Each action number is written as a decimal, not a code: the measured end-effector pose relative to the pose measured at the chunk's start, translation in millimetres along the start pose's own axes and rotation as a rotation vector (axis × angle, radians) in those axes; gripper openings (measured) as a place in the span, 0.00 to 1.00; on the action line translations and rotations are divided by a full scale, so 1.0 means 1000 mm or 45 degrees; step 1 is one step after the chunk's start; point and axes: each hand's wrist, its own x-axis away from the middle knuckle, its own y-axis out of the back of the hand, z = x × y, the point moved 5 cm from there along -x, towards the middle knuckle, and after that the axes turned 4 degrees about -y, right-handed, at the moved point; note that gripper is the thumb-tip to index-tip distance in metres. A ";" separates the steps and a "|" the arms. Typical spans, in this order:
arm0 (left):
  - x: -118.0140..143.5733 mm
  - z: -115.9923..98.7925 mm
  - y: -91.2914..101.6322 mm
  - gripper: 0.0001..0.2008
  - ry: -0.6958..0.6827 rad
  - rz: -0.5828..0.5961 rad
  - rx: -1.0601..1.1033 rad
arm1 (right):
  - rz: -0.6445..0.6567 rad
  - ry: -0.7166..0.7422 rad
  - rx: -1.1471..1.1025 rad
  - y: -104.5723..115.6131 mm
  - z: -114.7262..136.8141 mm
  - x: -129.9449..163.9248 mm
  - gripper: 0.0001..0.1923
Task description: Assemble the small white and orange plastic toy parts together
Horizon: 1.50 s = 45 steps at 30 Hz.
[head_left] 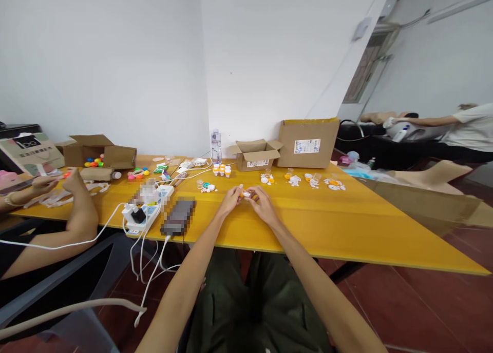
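Between my two hands is a small clear cylinder with an orange end (247, 194), held just above the yellow table (308, 224). The fingers of my left hand (231, 200) pinch its orange end. My right hand (262, 202) grips the clear part from the other side. Small loose white and orange parts (266, 179) lie beyond my right hand. Past my left hand, a teal ring piece (205, 185) rests among white discs. Several white-and-orange capped small containers (222, 171) stand together farther back.
An open cardboard box (257, 158) and a larger carton (308, 142) stand along the wall beside a water bottle (216, 146). At left lie a phone (178, 217) and a power strip (150, 209) with cables. A co-worker's arms (79, 199) handle something orange at far left.
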 end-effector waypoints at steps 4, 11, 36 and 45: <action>0.001 -0.002 -0.001 0.24 0.003 0.008 0.031 | -0.013 -0.033 -0.022 0.000 0.001 -0.001 0.08; 0.001 -0.004 0.000 0.25 -0.009 0.005 0.016 | 0.000 -0.219 -0.047 -0.001 -0.004 -0.002 0.12; 0.007 -0.016 -0.003 0.25 0.130 -0.077 0.183 | -0.065 0.041 0.042 0.002 0.009 0.000 0.07; 0.003 -0.010 -0.003 0.26 0.020 0.003 0.120 | -0.044 -0.158 -0.002 0.000 0.003 0.000 0.17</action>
